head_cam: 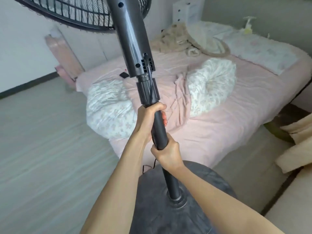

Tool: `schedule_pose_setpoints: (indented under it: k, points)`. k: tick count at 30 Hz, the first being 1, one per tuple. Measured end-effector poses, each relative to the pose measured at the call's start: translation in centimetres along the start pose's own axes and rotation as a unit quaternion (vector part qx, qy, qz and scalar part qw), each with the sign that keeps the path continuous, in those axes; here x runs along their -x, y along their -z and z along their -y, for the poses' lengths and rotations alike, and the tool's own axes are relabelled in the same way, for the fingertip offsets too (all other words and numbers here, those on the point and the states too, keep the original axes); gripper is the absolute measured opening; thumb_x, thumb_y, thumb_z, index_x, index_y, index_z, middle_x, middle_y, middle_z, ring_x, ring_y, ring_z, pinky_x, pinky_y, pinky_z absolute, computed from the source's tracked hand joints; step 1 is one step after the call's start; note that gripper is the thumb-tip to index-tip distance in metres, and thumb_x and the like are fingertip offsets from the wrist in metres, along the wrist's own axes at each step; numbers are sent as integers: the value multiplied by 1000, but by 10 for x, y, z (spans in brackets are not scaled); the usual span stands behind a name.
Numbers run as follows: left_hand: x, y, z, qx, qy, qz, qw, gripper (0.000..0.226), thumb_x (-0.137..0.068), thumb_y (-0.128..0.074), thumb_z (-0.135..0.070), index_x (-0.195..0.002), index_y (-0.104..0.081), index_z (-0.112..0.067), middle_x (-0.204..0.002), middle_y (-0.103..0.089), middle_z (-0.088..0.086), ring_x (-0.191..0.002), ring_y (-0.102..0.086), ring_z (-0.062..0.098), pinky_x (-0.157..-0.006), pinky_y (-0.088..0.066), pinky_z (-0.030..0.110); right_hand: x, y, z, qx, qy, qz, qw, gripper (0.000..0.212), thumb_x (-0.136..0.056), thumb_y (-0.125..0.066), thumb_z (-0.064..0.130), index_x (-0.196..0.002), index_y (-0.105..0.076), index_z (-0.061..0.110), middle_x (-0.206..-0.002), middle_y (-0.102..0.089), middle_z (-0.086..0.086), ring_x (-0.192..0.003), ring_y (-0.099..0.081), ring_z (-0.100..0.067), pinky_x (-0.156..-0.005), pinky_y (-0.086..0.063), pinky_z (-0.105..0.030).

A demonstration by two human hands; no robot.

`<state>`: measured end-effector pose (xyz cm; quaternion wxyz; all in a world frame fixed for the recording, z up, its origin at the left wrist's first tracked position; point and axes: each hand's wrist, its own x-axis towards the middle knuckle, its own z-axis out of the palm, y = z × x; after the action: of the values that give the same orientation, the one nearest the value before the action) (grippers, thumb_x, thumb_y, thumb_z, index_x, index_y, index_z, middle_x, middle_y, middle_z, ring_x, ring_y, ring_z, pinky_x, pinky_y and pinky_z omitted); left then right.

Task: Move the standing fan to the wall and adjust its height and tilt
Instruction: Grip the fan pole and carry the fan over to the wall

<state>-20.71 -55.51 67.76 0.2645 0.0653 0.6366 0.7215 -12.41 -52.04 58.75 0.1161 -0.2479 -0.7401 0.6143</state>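
A black standing fan [131,39] rises right in front of me, its pole [159,130] slanting up from a round dark base [199,215] near my feet. The wire grille of the fan head [74,12] is cut off by the top edge. My left hand [148,119] is wrapped around the pole just below the ribbed height collar [147,92]. My right hand [167,154] grips the pole lower down. A black cord [150,81] runs down past the collar.
A bed [228,132] with a pink sheet, crumpled floral quilts [211,86] and a blanket lies straight ahead, close behind the fan. Pale floor [42,149] opens to the left, reaching a white wall [20,48] with a dark skirting. Beige furniture [293,200] stands at the right.
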Motion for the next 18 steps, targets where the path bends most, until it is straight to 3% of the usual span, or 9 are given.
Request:
schedule_pose_setpoints:
  k: [7,14,18]
  points:
    - [67,222,-42,11,-29,-109,994,13,-65,-61,-12,-59,-50,-10,-51,-48,9,-43,-44,23,-51,-39,28,50,-202,52,4,65,145,987,21,-74,-67,14,-77,-47,21,-60,-48,5,-49,-46,-10,-50,-42,-23]
    - [108,364,-70,18,-59,-208,976,12,-64,-60,-14,-58,-49,-12,-53,-49,9,-47,-46,24,-52,-41,28,70,-332,91,17,133,259,957,29,-76,-72,26,-70,-43,26,-56,-45,9,-48,-48,-10,-49,-38,-20]
    - [109,431,-85,38,-62,-256,964,13,-66,-58,-11,-64,-46,-11,-56,-47,11,-45,-45,24,-49,-42,26,60,-397,111,7,136,352,926,32,-75,-73,29,-84,-50,9,-62,-47,3,-48,-50,-16,-48,-43,-30]
